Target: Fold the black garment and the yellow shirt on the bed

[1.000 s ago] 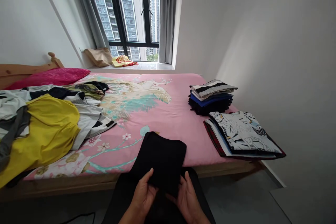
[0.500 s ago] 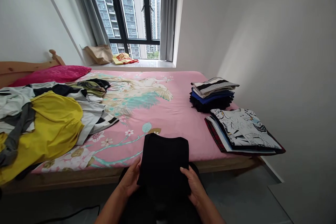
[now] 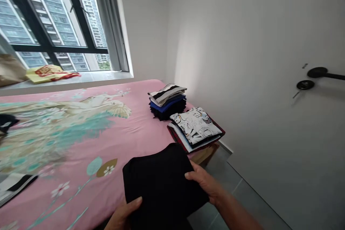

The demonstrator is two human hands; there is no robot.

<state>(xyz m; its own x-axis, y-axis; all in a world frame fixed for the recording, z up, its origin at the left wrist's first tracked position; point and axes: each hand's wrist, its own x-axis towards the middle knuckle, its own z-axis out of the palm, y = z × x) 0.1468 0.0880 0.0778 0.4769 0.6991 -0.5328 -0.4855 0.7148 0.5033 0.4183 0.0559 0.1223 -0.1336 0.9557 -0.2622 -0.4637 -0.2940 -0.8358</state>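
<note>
Two stacks of folded clothes sit on the bed's pink peacock-print sheet (image 3: 142, 125). The farther one is topped by a black-and-white striped garment (image 3: 167, 94), with blue (image 3: 165, 106) and black layers below. The nearer, beside the bed's edge, has a white graphic-print shirt (image 3: 198, 124) on top and dark red cloth (image 3: 219, 126) showing underneath; it lies just beyond the held garment's far right corner. Another striped garment (image 3: 13, 187) is cut off at the left edge of view. On the windowsill (image 3: 104, 76) are a yellow plastic bag (image 3: 48, 73) with red print and a brown paper bag (image 3: 10, 70). A black door handle (image 3: 329, 74) shows on the right.

The folded black garment (image 3: 161, 183) is plain, roughly rectangular, with a curved far edge and a drooping right side. It is held in front of the person, hiding part of the bed's near edge. The left grip (image 3: 124, 214) grasps its near left side, thumb on top; the right grip (image 3: 205, 182) pinches its right side.
</note>
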